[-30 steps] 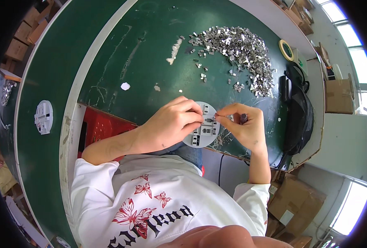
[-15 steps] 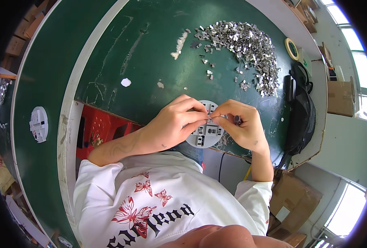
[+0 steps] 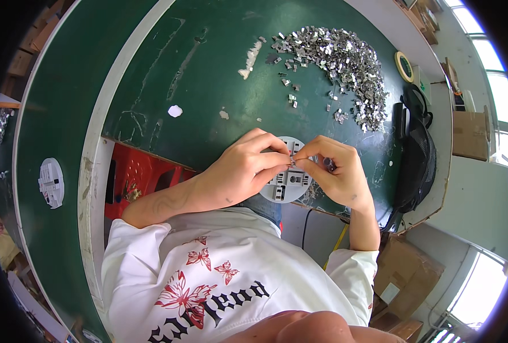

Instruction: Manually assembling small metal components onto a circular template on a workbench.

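A round pale-grey plate (image 3: 284,192) with raised blocks and slots sits at the near edge of the desk (image 3: 208,91), right of that edge's middle; whether it lies flat or overhangs cannot be told. The left hand (image 3: 252,164) reaches over it from the left, thumb and forefinger pressed together at the tips. The right hand (image 3: 337,171) meets it from the other side, thumb and forefinger pinched too — any small piece between the fingertips is too tiny to make out — while its other fingers curl around a dark rod (image 3: 329,164).

The green desktop is scuffed, with long pale scratches toward its left edge, a white flake (image 3: 175,111) and a whitish smear (image 3: 250,60) farther in. Toward the far right corner spreads a heap of small metal pieces (image 3: 354,74), a few strays lying loose on its near side. A roll of tape (image 3: 403,67) and a black bag (image 3: 417,160) line the right edge.

Beyond the left edge, past a pale ledge (image 3: 114,86), another green surface (image 3: 54,120) carries a similar plate (image 3: 51,183). A red stool (image 3: 142,168) stands below the near edge; cardboard boxes (image 3: 470,135) and bright windows (image 3: 497,83) fill the room at right.
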A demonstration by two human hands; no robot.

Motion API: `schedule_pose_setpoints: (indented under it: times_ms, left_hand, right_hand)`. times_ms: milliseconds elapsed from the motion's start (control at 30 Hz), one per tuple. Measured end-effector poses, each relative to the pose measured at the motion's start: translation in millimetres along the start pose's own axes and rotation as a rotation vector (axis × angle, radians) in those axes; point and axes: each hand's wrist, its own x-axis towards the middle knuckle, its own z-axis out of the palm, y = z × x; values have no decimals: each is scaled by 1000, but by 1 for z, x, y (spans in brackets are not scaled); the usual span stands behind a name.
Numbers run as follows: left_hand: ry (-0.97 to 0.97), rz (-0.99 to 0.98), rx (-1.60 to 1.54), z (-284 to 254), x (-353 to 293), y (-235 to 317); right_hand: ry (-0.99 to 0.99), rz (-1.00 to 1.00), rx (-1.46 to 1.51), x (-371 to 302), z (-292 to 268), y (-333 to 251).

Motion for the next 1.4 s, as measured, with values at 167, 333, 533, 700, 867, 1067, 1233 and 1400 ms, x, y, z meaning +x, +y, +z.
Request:
schedule_pose_setpoints:
  times_ms: [167, 333, 533, 700, 867, 1067, 1233, 1400]
  left_hand:
    - [68, -23, -23, 2, -5, -2]
    - [106, 26, 71, 1, -9, -2]
    - [93, 98, 163, -2, -8, -2]
    - [68, 96, 166, -4, -8, -3]
    - [65, 96, 143, -5, -6, -1]
    - [-12, 2, 39, -8, -13, -3]
    - [-144, 17, 222, -11, -12, 5]
    - [-270, -19, 344, -5, -16, 2]
  right_hand:
    - [56, -53, -88, -4, 7, -2]
    - [88, -117, -202, -8, 18, 0]
    - [52, -230, -328, -8, 23, 7]
    - [-26, -212, -450, -10, 27, 0]
    - [-128, -195, -612, -9, 33, -9]
    - [-13, -160, -361, -4, 24, -16]
    - [183, -195, 507, 6, 13, -22]
    - [233, -305, 955, 16, 28, -13]
